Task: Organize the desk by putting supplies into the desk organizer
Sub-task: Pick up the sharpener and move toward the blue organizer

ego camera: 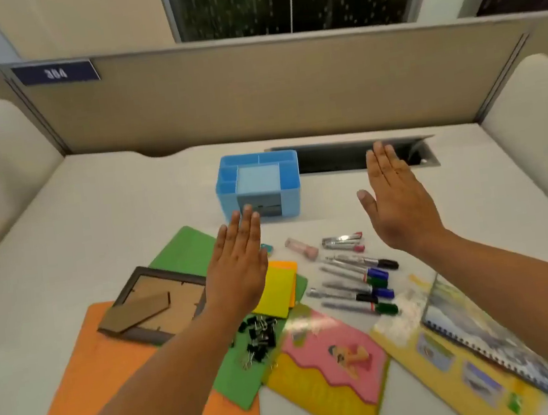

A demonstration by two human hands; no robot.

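Both hands: left hand [239,277], right hand [400,209] flat, empty.
Organizer [290,195]: apparently unfilled; sorting not begun.
Next: grip one marker [362,261].

Looks like an office cubicle: fabric partition [269,97] across mid-frame, numbered plate [55,74] upper left, cable cutout [336,160] in the bench [126,197].
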